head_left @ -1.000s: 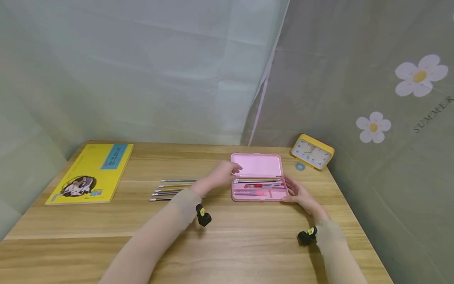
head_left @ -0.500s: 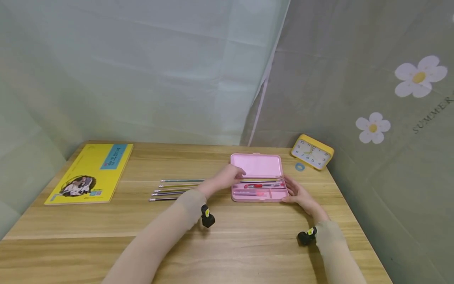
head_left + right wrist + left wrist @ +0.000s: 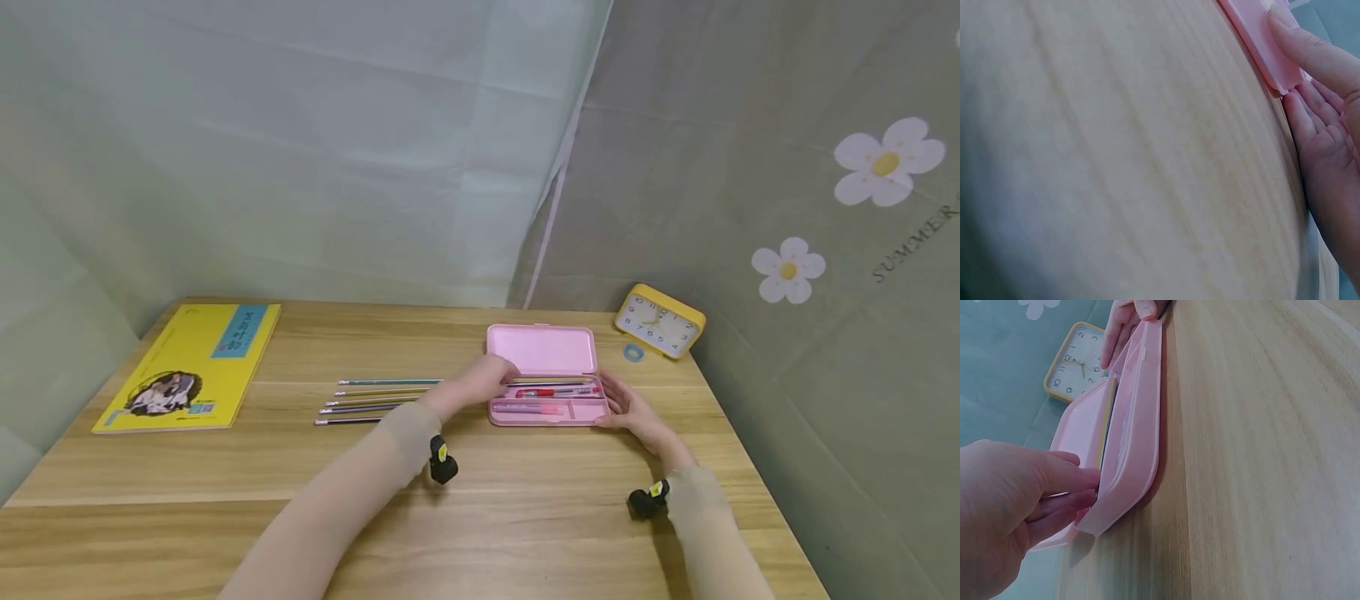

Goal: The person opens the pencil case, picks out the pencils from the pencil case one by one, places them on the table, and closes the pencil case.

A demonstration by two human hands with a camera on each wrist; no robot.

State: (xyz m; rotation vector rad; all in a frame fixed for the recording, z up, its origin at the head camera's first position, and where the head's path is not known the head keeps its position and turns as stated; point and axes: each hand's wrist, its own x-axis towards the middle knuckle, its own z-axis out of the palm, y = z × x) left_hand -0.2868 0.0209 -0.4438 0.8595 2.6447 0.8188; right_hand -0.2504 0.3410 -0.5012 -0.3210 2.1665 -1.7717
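An open pink pencil case (image 3: 542, 350) lies on the table, its lid laid back. Inside its rear compartment are pencils (image 3: 1107, 428) and a red pen (image 3: 546, 392); a pinkish, see-through item (image 3: 528, 409) lies in the front compartment. At the case's left end my left hand (image 3: 486, 380) reaches in, thumb and fingers pinching a pencil's end, which they mostly hide. My right hand (image 3: 636, 417) holds the case's right end, thumb at the front corner and fingers along the side. Left of the case several pencils (image 3: 363, 408) lie in a row, partly behind my left wrist.
A yellow book (image 3: 191, 367) lies at the table's left. At the back right stands a yellow alarm clock (image 3: 660, 321), with a blue ring (image 3: 633, 352) just in front of it. Curtains (image 3: 360, 167) hang behind the table and along its right side.
My left hand has moved slightly right and down into the case, its fingers closing at the pencil ends there. The right hand has stayed on the case.
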